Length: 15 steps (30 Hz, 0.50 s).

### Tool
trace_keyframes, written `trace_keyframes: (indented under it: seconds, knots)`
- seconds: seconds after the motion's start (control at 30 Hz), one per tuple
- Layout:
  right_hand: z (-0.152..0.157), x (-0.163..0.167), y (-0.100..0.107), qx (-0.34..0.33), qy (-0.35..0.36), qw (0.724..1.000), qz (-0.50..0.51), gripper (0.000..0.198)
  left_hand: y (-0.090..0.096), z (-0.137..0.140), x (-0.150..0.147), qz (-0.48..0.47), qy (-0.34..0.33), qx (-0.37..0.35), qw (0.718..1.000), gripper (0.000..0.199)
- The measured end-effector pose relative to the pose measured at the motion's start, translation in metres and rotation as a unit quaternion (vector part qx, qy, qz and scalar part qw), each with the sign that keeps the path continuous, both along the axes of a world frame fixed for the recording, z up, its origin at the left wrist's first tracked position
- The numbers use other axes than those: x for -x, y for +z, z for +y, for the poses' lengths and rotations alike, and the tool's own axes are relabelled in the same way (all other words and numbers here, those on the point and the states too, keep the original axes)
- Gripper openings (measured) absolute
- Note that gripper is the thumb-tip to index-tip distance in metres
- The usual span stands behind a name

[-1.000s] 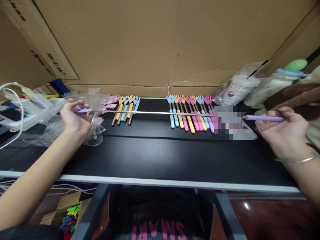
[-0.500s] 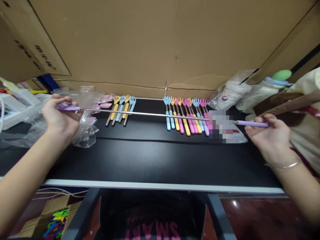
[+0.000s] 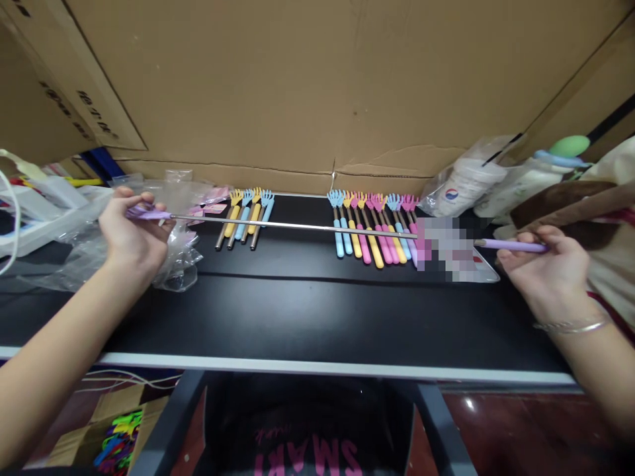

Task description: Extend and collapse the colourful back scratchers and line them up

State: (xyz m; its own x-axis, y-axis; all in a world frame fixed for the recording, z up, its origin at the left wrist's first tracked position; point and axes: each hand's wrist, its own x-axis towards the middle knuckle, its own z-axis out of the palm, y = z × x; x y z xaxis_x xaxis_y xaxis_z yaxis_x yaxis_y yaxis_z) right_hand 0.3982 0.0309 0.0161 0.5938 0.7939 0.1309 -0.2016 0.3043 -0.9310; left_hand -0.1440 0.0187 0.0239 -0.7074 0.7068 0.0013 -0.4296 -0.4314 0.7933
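Note:
A telescopic back scratcher (image 3: 297,227) is stretched out long above the black table, its thin metal rod running from left to right. My left hand (image 3: 133,228) is closed around its purple claw end. On its purple handle, at the other end, my right hand (image 3: 548,268) is closed. Behind the rod, on the right, lies a row of several back scratchers (image 3: 374,248) in blue, yellow, pink and purple, claws toward the back. A smaller group of back scratchers (image 3: 243,221) with yellow and blue parts lies left of the middle.
Crumpled clear plastic bags (image 3: 178,264) lie by my left hand. Cardboard (image 3: 297,86) walls the back. A bagged Pepsi cup (image 3: 469,185) and a bottle (image 3: 540,178) stand at the back right. A box of colourful plastic pieces (image 3: 119,439) sits below the table's front edge (image 3: 322,367).
The whole scene has shifted slightly to the right in view. Both hands still hold the extended back scratcher at its two ends.

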Motion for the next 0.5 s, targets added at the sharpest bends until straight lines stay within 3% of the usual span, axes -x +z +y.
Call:
trace_keyframes:
  seconds: [0.13,0.37,0.5]
  knots:
    - [-0.002,0.003,0.001,0.000,-0.009,0.999,0.041,0.014,-0.004,0.001,-0.006,0.044,-0.015,0.000,0.999,0.031]
    - [-0.006,0.017,-0.002,-0.001,0.066,0.998,-0.018,0.009,-0.012,0.001,-0.012,0.141,-0.078,-0.017,0.987,0.039]
    - [-0.007,0.024,-0.002,0.009,0.094,0.993,-0.066,0.008,-0.018,-0.001,-0.014,0.234,-0.100,-0.046,0.966,0.041]
